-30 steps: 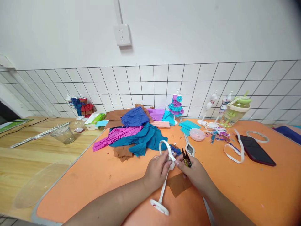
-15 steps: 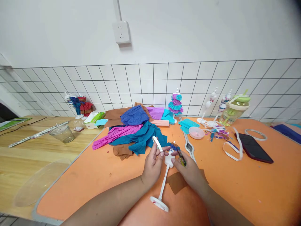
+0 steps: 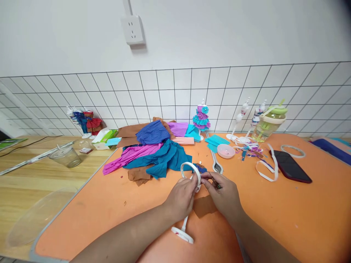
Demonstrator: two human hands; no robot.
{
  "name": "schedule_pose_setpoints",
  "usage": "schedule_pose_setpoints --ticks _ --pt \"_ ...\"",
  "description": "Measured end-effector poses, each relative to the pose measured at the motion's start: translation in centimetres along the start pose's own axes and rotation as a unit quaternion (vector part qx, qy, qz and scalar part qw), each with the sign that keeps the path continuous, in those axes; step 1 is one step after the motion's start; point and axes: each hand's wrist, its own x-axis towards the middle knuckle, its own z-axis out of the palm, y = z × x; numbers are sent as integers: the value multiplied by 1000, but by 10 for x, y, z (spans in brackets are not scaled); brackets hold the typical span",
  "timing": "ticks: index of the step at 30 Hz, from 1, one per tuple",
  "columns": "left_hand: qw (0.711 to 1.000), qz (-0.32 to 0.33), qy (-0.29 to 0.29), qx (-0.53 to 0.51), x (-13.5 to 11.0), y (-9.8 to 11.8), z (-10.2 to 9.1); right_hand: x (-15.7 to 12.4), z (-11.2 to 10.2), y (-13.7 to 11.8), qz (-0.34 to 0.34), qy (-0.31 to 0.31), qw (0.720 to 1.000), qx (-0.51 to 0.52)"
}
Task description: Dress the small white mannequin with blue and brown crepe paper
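Observation:
My left hand (image 3: 182, 199) is closed around the top of a small white mannequin stand (image 3: 183, 231) that leans over the orange mat (image 3: 274, 219). A white tape ring (image 3: 191, 170) rests over its fingers. My right hand (image 3: 223, 195) pinches at the mannequin's top and also holds small dark snips (image 3: 215, 179). A scrap of blue and brown crepe paper (image 3: 200, 168) sits at the mannequin's top. A brown paper piece (image 3: 204, 206) lies on the mat under my hands.
A heap of coloured crepe paper (image 3: 153, 151) lies behind my hands. A dressed mannequin (image 3: 200, 118), a pink dish (image 3: 225, 150), bare stands (image 3: 241, 120), a drink bottle (image 3: 268, 124), a phone (image 3: 289, 166) and a tape roll (image 3: 293, 150) sit to the right. A glass cup (image 3: 64, 157) stands on the wooden table.
The tape ring has come back over the mannequin's top and my left hand has closed on it. My right hand has moved in closer. The camera view has shifted a little.

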Motion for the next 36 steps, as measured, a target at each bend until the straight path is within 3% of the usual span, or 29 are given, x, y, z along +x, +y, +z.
schedule_pose_setpoints --ticks 13,19,26,36 --pt "998 -9 -55 -11 1 -2 -1 2 -5 2 5 -51 998 -32" --pt "998 2 -56 -4 1 -2 -1 2 -4 3 -34 -80 996 -32" --pt "993 -30 -28 -109 0 -5 -2 1 -6 -1 -25 -9 1000 -9" --pt "997 -24 -44 -51 2 -2 0 3 -3 -4 31 -11 999 -7"
